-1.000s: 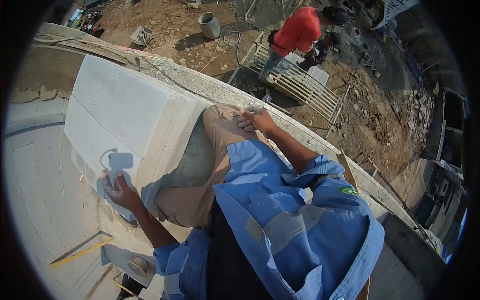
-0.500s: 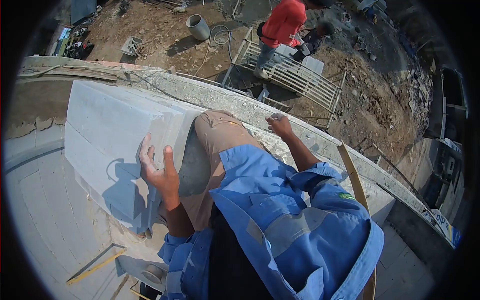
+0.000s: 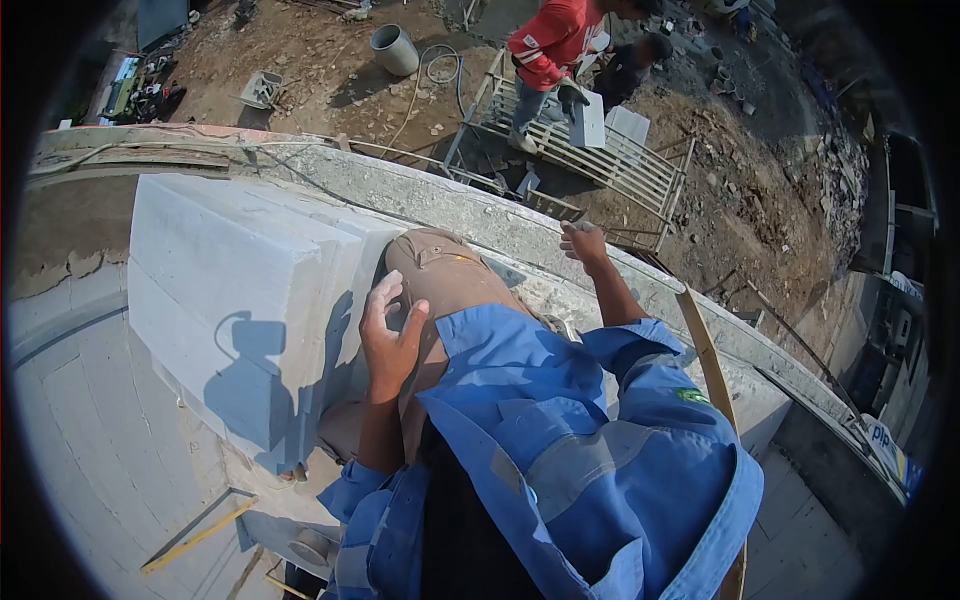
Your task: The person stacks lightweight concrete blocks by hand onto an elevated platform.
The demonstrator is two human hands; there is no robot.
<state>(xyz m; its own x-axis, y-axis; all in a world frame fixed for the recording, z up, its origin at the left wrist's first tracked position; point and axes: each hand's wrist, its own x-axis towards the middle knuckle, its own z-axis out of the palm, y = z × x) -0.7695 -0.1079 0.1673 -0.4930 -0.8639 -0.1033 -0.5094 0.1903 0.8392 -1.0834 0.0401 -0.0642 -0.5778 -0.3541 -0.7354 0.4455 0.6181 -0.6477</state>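
Observation:
My left hand (image 3: pixel 390 335) is raised over my bent leg in brown trousers (image 3: pixel 440 262), its fingers and thumb apart with nothing between them. Pale dust covers its fingertips. Just left of it stands a stack of large white blocks (image 3: pixel 200 290), which the hand does not touch. My right hand (image 3: pixel 584 243) hovers over the rough concrete wall edge (image 3: pixel 400 190), fingers loosely bent and holding nothing that I can see.
Below the wall, a co-worker in a red top (image 3: pixel 545 45) holds a white block (image 3: pixel 588 120) beside a metal rack (image 3: pixel 610 165). Another person crouches there. A concrete pipe (image 3: pixel 394 50) stands on the dirt. A wooden strip (image 3: pixel 708 355) lies at my right.
My left hand has moved right, away from the block stack and over my leg. My right hand has shifted slightly right. Below, the red-topped co-worker has lifted a white block.

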